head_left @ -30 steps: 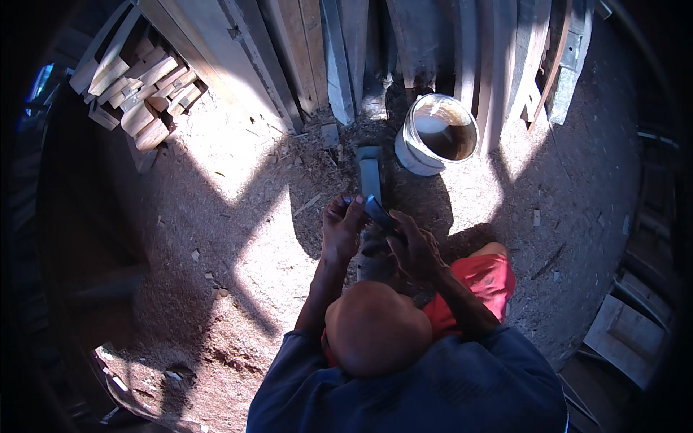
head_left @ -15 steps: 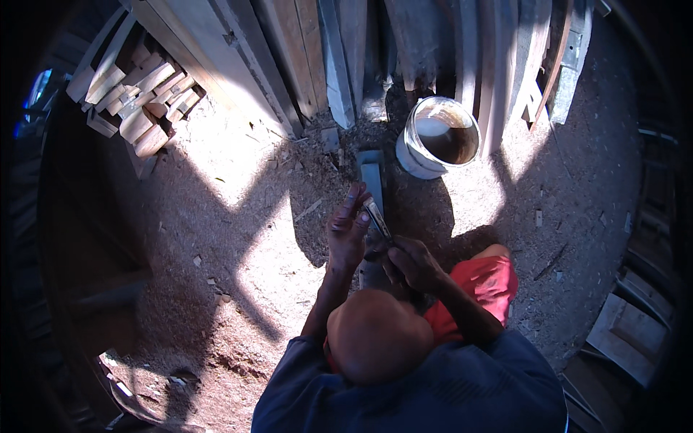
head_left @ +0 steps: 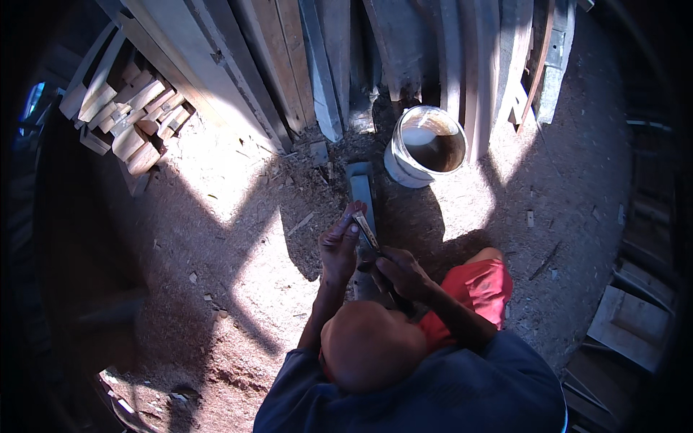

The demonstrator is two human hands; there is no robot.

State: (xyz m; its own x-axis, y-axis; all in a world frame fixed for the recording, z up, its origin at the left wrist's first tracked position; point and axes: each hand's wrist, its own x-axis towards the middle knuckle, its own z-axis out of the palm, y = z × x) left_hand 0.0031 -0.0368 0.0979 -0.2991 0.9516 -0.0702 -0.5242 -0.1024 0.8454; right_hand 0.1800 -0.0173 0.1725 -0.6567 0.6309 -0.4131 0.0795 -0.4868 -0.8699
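Black and pale, a narrow tool [head_left: 367, 229] slants between the hands, pale side up where a bluish face showed a second ago, so it has been turned over. The right hand [head_left: 406, 273] has its fingers clamped round the near end; the left hand [head_left: 339, 242] now bends its fingers to the far tip, gripping or merely touching, I cannot tell.

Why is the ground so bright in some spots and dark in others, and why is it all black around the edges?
In the head view, strong light bleaches patches of the floor while shadows cut across it; in the head view, the black rim is likely from the fisheye lens; also in the head view, the slim tool at the right hand is too small to show clearly.
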